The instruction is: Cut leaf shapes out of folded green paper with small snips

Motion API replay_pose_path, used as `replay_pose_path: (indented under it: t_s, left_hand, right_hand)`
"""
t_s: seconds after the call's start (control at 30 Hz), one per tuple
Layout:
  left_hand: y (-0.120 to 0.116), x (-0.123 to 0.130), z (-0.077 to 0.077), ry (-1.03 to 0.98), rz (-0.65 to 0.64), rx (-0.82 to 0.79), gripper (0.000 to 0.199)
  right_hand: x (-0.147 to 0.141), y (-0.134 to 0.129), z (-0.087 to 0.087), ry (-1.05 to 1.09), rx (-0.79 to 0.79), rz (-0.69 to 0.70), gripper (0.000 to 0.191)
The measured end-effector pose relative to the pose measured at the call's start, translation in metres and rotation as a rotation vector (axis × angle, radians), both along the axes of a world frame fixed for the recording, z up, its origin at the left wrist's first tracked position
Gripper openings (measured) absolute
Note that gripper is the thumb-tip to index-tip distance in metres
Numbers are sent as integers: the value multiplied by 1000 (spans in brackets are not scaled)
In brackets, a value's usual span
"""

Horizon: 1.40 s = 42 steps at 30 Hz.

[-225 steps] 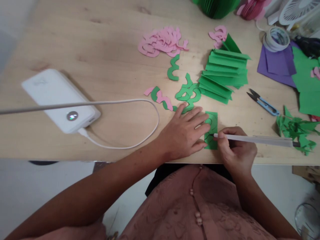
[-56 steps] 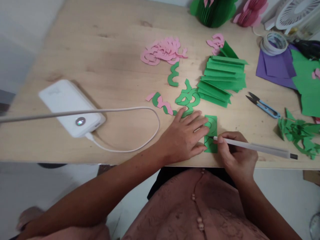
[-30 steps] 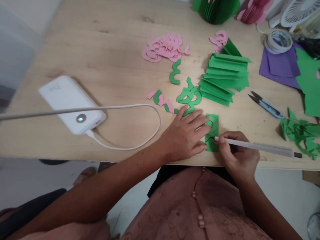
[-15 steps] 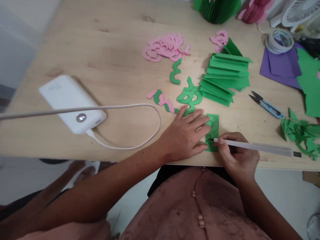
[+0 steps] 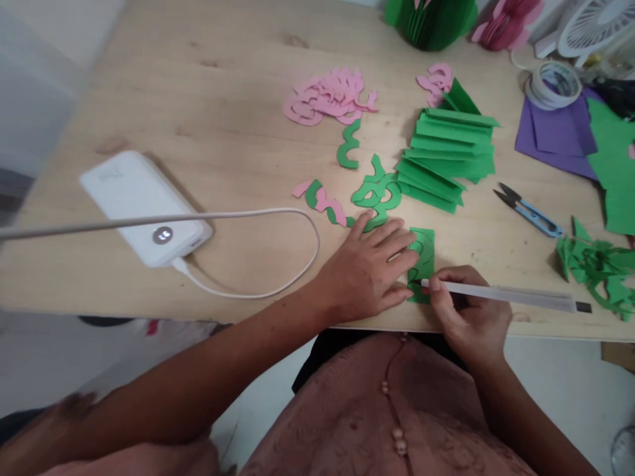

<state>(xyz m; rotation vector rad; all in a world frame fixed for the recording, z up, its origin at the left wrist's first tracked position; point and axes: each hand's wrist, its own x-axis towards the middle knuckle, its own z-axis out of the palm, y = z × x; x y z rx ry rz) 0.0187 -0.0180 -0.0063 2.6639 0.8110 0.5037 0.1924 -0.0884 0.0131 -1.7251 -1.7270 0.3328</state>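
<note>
On the left of the wooden counter (image 5: 149,86) lies a white power bank (image 5: 143,211), its white cable (image 5: 258,215) looping out to the right and back to it. Beyond the loop, a pile of pink paper squiggles (image 5: 327,98) sits towards the far side, with a green paper squiggle (image 5: 348,145) just nearer. Closer in lies a row of mixed pink and green cut-outs (image 5: 320,201), and a tangle of green cut-outs (image 5: 376,195) sits just right of it.

The left hand (image 5: 364,268) lies open and flat on the counter, fingers spread, its fingertips (image 5: 403,242) on the left edge of a green paper strip (image 5: 421,264) near the counter's near edge. The strip has curved dark lines drawn on it. The right hand (image 5: 469,307) holds a long white pen (image 5: 501,295) in a narrow grip, its tip on the strip.

Further right sit a stack of folded green paper (image 5: 444,158) and a few pink squiggles (image 5: 435,82). A green honeycomb paper ornament (image 5: 430,23) and a pink one (image 5: 503,26) stand at the far edge. Blue-handled thread snips (image 5: 528,211), a tape roll (image 5: 553,84), purple paper (image 5: 555,142), green scraps (image 5: 592,261) and a green sheet (image 5: 612,178) fill the right end.
</note>
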Motion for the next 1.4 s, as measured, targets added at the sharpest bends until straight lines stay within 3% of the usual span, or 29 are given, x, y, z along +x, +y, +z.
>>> replay_pose_path:
  t_s: [0.57,0.8,0.9,0.97,1.17,1.4]
  left_hand:
    - [-1,1,0,10,-5,6,39]
    - [-2,2,-1,24,6,10,41]
    - [-1,2,-2,12,5,9,42]
    - [-2,2,-2,9,6,8,42]
    - [-2,2,-1,26,9,1,41]
    - [-1,1,-2,34,11,6,42]
  right_hand:
    - [12,-11,-4,434,34,-153,3]
    - [18,-24,-3,185,-16,108,24]
    - [21,-21,-1,223,37,165,23]
    - [20,-17,0,267,37,153,19]
    - [7,-11,1,362,-58,-60,10]
    - [6,0,4,251,-81,-42,9]
